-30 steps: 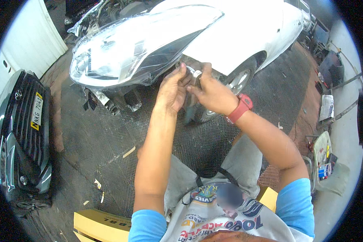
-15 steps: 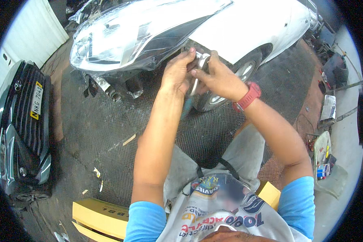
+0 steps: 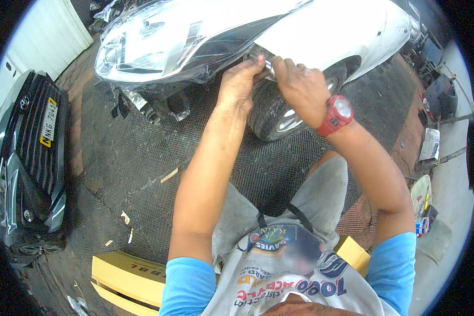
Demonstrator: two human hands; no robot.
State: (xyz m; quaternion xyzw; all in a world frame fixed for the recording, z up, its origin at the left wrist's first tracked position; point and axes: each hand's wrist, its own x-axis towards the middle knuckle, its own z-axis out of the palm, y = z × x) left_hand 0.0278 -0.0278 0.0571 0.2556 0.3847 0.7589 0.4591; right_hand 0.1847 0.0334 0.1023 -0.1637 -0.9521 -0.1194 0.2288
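My left hand (image 3: 239, 83) and my right hand (image 3: 303, 87) meet close together at the front fender (image 3: 305, 39) of a white car, just above its front wheel (image 3: 271, 116). Between them a shiny silver metal tool (image 3: 268, 64) shows only in a short piece, too little to name its kind. My right fingers are wrapped round its right end, with a red watch (image 3: 338, 111) on that wrist. The fingers of my left hand are bent, thumb pressed up against the tool near the fender's edge. My palms hide the rest.
Clear plastic film covers the headlight (image 3: 142, 50); the bumper area below is open, with loose brackets (image 3: 142, 105) hanging. A dark car (image 3: 26, 163) stands at left. A yellow box (image 3: 126, 276) lies beside me. Scraps litter the textured floor mat (image 3: 142, 168). A chair (image 3: 421, 195) holds cans.
Both hands have turned, the right one now closed round the tool with its knuckles up. The curved silver part seen below the hands before is now hidden. The view has shifted slightly.
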